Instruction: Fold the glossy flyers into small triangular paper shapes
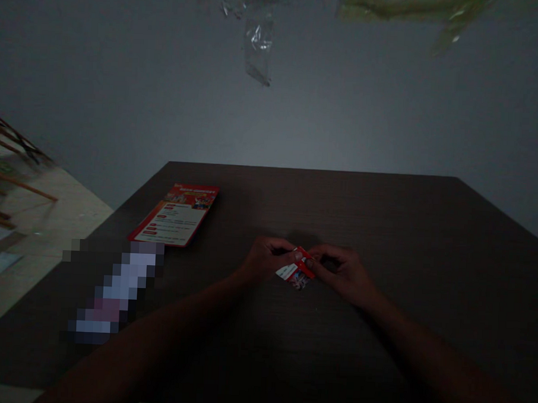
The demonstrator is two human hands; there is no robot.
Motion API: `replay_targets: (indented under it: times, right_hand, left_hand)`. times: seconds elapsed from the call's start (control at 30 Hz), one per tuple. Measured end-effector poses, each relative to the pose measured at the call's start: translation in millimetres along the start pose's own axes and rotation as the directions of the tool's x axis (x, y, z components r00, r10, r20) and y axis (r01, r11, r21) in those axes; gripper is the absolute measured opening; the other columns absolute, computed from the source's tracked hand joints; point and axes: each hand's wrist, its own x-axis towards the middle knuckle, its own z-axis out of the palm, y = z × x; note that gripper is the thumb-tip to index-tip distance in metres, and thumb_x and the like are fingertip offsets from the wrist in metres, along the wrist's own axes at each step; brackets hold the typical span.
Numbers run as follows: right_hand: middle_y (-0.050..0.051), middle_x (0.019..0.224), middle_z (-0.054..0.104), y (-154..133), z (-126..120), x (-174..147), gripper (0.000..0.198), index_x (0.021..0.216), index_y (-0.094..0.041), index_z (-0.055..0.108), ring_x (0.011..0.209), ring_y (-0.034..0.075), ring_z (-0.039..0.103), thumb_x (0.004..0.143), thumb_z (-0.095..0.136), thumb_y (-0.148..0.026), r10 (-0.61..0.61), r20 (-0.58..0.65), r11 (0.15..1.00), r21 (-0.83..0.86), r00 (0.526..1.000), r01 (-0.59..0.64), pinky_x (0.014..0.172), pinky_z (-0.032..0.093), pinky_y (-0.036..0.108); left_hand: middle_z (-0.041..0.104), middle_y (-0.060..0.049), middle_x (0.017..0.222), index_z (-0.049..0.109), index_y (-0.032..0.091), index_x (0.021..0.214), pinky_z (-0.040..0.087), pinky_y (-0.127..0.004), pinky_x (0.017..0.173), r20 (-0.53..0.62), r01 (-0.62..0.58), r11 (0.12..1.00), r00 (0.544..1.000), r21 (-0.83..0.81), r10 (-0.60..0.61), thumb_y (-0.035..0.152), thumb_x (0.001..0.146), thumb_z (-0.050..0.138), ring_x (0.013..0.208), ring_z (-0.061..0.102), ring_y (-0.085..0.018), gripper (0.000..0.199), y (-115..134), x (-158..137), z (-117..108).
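Between my two hands is a small folded leaflet, printed in red and white with a picture on its lower part. My left hand pinches its upper left side between thumb and fingers. On the other side, my right hand grips the red upper right part, thumb on top. The paper is held just over the dark table, and its far edge is partly hidden by my fingers. Farther left lies a stack of red and white printed leaflets, of the same colours.
The dark wooden table stands against a grey wall. A blurred-out bright object lies by the table's left edge, near my left forearm. Clear tape hangs on the wall. Wooden legs stand on the floor at left.
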Motion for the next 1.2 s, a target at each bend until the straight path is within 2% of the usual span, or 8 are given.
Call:
replay_targets:
  times: [0.23,0.47,0.57,0.67,0.8,1.0,1.2]
  right_hand:
    - [0.003,0.078,0.069,-3.5,-1.2,0.6,0.015,0.09,-0.019,0.068,0.072,0.015,0.063,0.081,0.06,-0.027,0.036,0.027,0.998,0.051,0.999,-0.038,0.066,0.048,0.027]
    - [0.004,0.082,0.07,-5.7,-0.6,1.1,0.016,0.088,-0.018,0.068,0.073,0.016,0.063,0.08,0.061,-0.03,0.075,0.063,0.988,0.128,0.995,-0.082,0.067,0.048,0.027]
    - [0.003,0.077,0.069,-5.2,0.7,0.8,0.019,0.089,-0.017,0.068,0.069,0.014,0.061,0.077,0.065,-0.032,0.126,0.035,0.978,0.164,0.991,-0.13,0.064,0.048,0.027]
    - [0.0,0.067,0.064,-2.8,2.3,1.2,0.025,0.09,-0.017,0.066,0.059,0.011,0.058,0.07,0.071,-0.032,0.19,-0.022,0.95,0.255,0.981,-0.179,0.058,0.046,0.025]
    - [-0.004,0.064,0.06,0.3,3.3,2.7,0.033,0.093,-0.019,0.063,0.055,0.009,0.055,0.065,0.075,-0.029,0.267,-0.013,0.868,0.439,0.964,-0.234,0.053,0.043,0.022]
    - [-0.001,0.077,0.068,-0.9,7.0,3.7,0.039,0.095,-0.021,0.062,0.064,0.013,0.062,0.06,0.079,-0.026,0.347,0.104,0.744,0.575,0.932,-0.341,0.06,0.048,0.026]
    - [0.0,0.074,0.07,-1.1,9.3,3.6,0.031,0.084,-0.017,0.064,0.064,0.013,0.064,0.059,0.079,-0.026,0.364,0.078,0.77,0.536,0.928,-0.346,0.062,0.051,0.027]
  left_hand:
    - [0.061,-0.001,0.056,0.068,0.011,0.071,0.037,-0.018,0.045,0.01,-0.019,0.998,1.0,0.067,0.019,0.038,0.067,0.07,0.049,0.051,-0.008,0.028,-1.7,-0.4,-0.5]
    - [0.057,0.001,0.058,0.061,0.011,0.074,0.036,-0.017,0.047,0.067,-0.061,0.993,0.996,0.098,0.054,0.042,0.074,0.063,0.051,0.049,-0.007,0.03,-2.7,-1.2,1.4]
    - [0.055,0.002,0.062,0.058,0.013,0.078,0.036,-0.018,0.05,0.093,-0.085,0.986,0.993,0.143,0.072,0.04,0.079,0.057,0.053,0.049,-0.007,0.027,0.2,-3.1,2.4]
    - [0.052,0.003,0.063,0.054,0.014,0.077,0.034,-0.018,0.051,0.123,-0.133,0.97,0.986,0.203,0.109,0.037,0.082,0.052,0.054,0.046,-0.007,0.024,3.4,-5.1,2.2]
    - [0.045,0.005,0.059,0.05,0.014,0.071,0.031,-0.019,0.051,0.16,-0.235,0.927,0.968,0.291,0.195,0.034,0.084,0.048,0.055,0.041,-0.007,0.024,3.7,-7.1,0.2]
    - [0.045,0.004,0.061,0.051,0.014,0.071,0.032,-0.02,0.053,0.096,-0.288,0.904,0.958,0.315,0.271,0.036,0.087,0.043,0.056,0.042,-0.008,0.028,3.2,-8.8,-1.0]
    - [0.048,0.003,0.062,0.052,0.014,0.074,0.033,-0.019,0.053,0.06,-0.282,0.927,0.959,0.247,0.275,0.036,0.084,0.048,0.056,0.043,-0.008,0.025,5.4,-8.5,-0.3]
